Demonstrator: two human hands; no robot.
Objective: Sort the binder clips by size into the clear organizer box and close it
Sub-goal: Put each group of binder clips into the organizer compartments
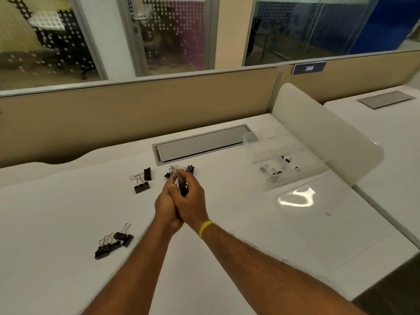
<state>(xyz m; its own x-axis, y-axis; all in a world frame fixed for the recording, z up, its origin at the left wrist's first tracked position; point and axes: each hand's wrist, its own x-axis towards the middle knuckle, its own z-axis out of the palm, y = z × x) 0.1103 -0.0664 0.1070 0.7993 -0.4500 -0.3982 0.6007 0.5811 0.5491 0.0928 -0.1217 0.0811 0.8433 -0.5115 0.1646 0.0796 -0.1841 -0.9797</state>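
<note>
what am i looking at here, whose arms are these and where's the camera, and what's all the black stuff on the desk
There is no machine here. A person wears one camera on the head, looking forward and down, so the arms are their own. The left hand and right hand are pressed together around a bunch of binder clips. More black clips lie on the white desk: a pair to the left, a cluster nearer the person, and a few just beyond the hands. To the right stands the clear organizer box, lid open, with a few small clips already inside.
</note>
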